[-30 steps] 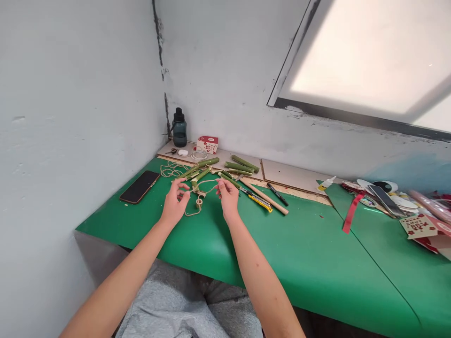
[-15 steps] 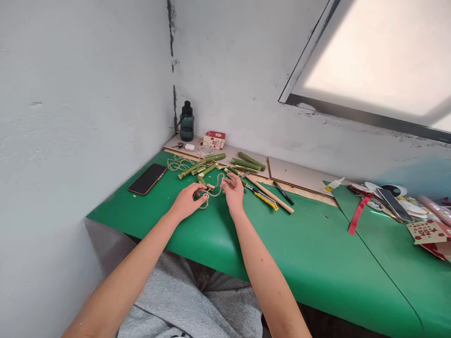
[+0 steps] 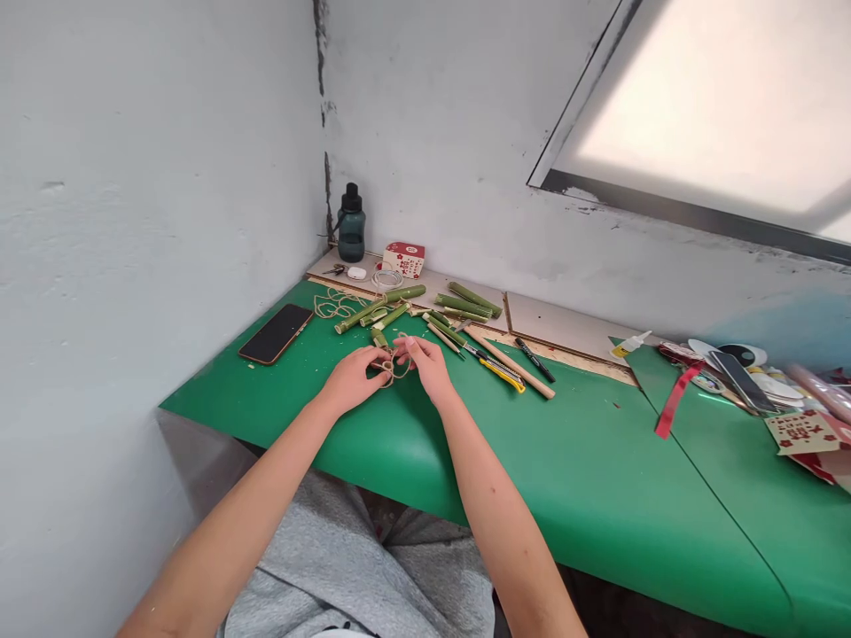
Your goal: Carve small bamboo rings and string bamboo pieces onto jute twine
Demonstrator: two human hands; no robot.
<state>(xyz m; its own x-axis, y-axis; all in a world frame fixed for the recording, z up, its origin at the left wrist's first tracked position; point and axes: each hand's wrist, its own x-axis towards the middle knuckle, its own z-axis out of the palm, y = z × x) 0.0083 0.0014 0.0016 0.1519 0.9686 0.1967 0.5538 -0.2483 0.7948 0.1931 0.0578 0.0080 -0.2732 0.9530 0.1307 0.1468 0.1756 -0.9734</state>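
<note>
My left hand [image 3: 354, 379] is closed, its thumb and fingers pinching a thin tan twine [image 3: 388, 376] near a short green bamboo piece [image 3: 378, 339]. Close beside it on the right, my right hand [image 3: 425, 365] also pinches the twine, which loops between the two hands. The fingertips partly hide where the twine crosses. Just beyond the hands lie several cut green bamboo sticks [image 3: 363, 312], with a loose tangle of the same twine [image 3: 336, 304] to their left.
A phone [image 3: 276, 334] lies left on the green tabletop [image 3: 598, 452]. Right of my hands are a yellow utility knife [image 3: 502, 374], a wooden rod [image 3: 515, 361] and a black marker [image 3: 534, 359]. A dark bottle [image 3: 351, 226] and a red-and-white box [image 3: 403, 259] stand at the back.
My right hand has moved left, bringing its end of the twine up against my left hand. The twine loop between them is smaller. My left hand has hardly moved.
</note>
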